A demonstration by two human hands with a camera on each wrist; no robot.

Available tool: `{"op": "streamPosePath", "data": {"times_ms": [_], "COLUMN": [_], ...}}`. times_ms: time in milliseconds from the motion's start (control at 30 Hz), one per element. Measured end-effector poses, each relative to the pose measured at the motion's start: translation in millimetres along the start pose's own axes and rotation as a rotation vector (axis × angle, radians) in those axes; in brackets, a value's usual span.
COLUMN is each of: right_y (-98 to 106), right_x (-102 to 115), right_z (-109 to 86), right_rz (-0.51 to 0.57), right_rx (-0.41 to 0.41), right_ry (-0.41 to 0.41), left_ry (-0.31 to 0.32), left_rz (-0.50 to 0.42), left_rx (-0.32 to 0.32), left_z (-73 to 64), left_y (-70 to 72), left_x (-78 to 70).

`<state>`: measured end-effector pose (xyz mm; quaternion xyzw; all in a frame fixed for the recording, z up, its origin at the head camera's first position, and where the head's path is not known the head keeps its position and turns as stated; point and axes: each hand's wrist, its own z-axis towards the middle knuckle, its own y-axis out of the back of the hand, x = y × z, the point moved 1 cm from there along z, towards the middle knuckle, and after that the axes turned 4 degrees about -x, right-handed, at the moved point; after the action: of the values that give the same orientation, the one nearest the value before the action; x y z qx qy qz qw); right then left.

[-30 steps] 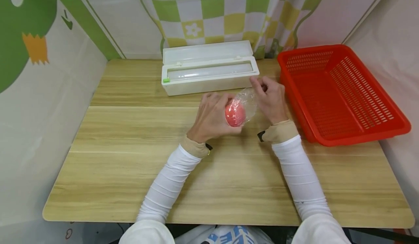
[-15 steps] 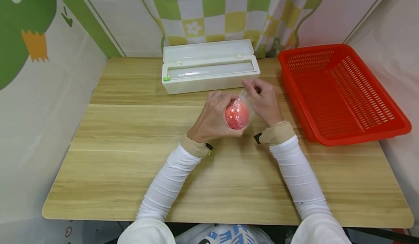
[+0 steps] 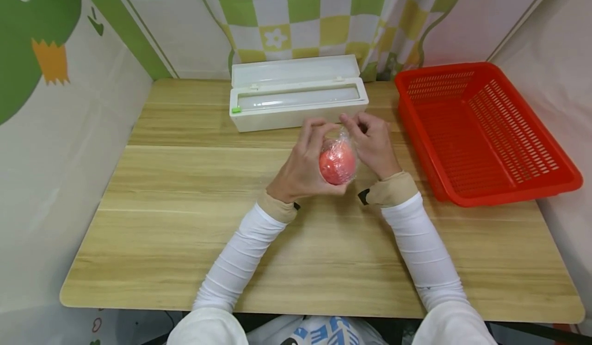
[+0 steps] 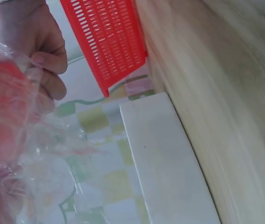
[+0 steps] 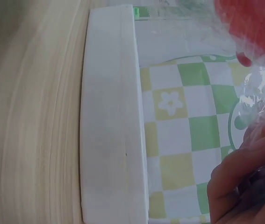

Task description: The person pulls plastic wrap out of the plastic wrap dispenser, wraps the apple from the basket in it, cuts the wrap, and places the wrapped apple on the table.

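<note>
A round red-pink thing (image 3: pixel 337 164), about apple-sized, is wrapped in clear cling film (image 5: pixel 259 86). My left hand (image 3: pixel 302 170) grips it over the table, thumb below and fingers curled over its far side. To its right, my right hand (image 3: pixel 373 143) pinches a gathered bit of the film between thumb and forefinger. In the left wrist view, crinkled film spreads from the red thing (image 4: pixel 1 112) toward the fingers of my right hand (image 4: pixel 48 70). Just beyond both hands stands a white cling film dispenser (image 3: pixel 300 117), lid up, a roll showing inside.
At the right of the wooden table (image 3: pixel 176 232) stands a red perforated plastic basket (image 3: pixel 446 180), close to my right forearm. The dispenser has a green slider (image 3: pixel 236 110) at its left end. Printed fabric walls (image 3: pixel 302 16) enclose the back and sides.
My right hand has come left toward the red thing, and the stretched film between the hands has drawn in. The fingers of my left hand have lifted and shifted on the red thing.
</note>
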<state>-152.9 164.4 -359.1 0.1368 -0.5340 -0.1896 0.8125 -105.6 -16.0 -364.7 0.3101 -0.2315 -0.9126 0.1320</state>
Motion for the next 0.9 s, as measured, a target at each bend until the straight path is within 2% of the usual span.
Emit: {"op": "streamPosePath", "data": {"times_ms": [233,367,467,567,667,767,833,900], "right_y": [-2.9,-5.7,-7.7,-9.6,-12.8,-17.9,-21.8,-23.0], "right_x": [5.5,3.8,2.1,1.8,-0.4,-4.6,-8.8,-12.8], "right_z": [-4.3,-6.5,-7.4,-8.8,-11.1,-12.8,-11.7,-8.9], "right_rz": [0.126,0.233,0.317,0.412,0.495,0.622,0.677,0.634], "right_rx": [0.113,0.202,0.239,0.282,0.341,0.465,0.556,0.532], "right_ry": [0.007,-0.032,-0.072,-0.145,-0.295,-0.464,-0.543,-0.569], "left_ry": [-0.101,-0.116,-0.118,-0.12,-0.111,-0.087,-0.055,-0.015], "left_rz": [-0.026,-0.042,-0.041,-0.053,-0.051,0.047,0.137,0.22], "left_rx": [-0.061,-0.067,-0.075,-0.079,-0.08,-0.102,-0.118,-0.135], "left_z": [1.4,2.8,4.0,4.8,4.5,2.5,0.8,-0.2], "left_y": [-1.6,-1.8,-1.1,-1.2,-1.8,-3.1,-3.5,-3.0], "left_x": [-1.2,-3.8,-6.3,-8.3,-9.3,-8.7,-7.3,-5.1]}}
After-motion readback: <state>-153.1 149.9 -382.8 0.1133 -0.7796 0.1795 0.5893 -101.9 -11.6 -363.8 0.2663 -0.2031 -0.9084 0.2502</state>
